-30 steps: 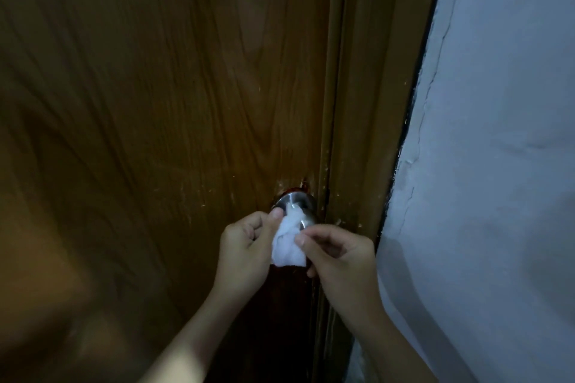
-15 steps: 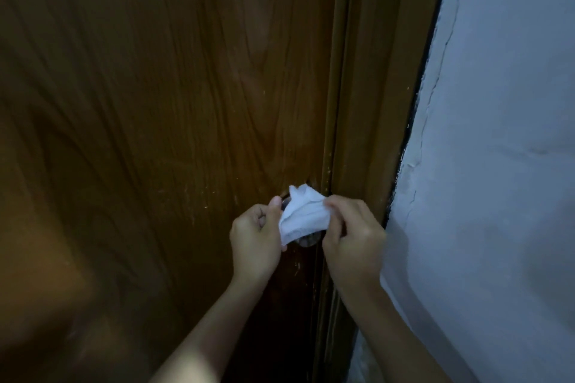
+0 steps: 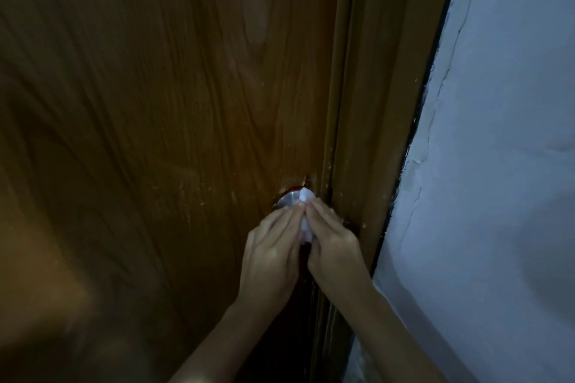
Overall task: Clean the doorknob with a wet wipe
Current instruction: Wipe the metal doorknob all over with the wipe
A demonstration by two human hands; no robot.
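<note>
A round silver doorknob (image 3: 288, 198) sits on the brown wooden door (image 3: 174, 121), close to its right edge. A white wet wipe (image 3: 306, 221) lies over the knob's right and front side, leaving only the metal at the upper left showing. My left hand (image 3: 273, 249) and my right hand (image 3: 331, 246) press side by side on the wipe, fingers stretched toward the knob and fingertips nearly touching. Most of the wipe is hidden under my fingers.
The wooden door frame (image 3: 382, 102) runs down just right of the knob. Beyond it stands a pale painted wall (image 3: 504, 165) with cracks along its edge. The scene is dim.
The wipe, held stretched between pinching fingers half a second ago, now lies pressed on the knob under both flattened hands, which have come together. The knob's upper left shows again.
</note>
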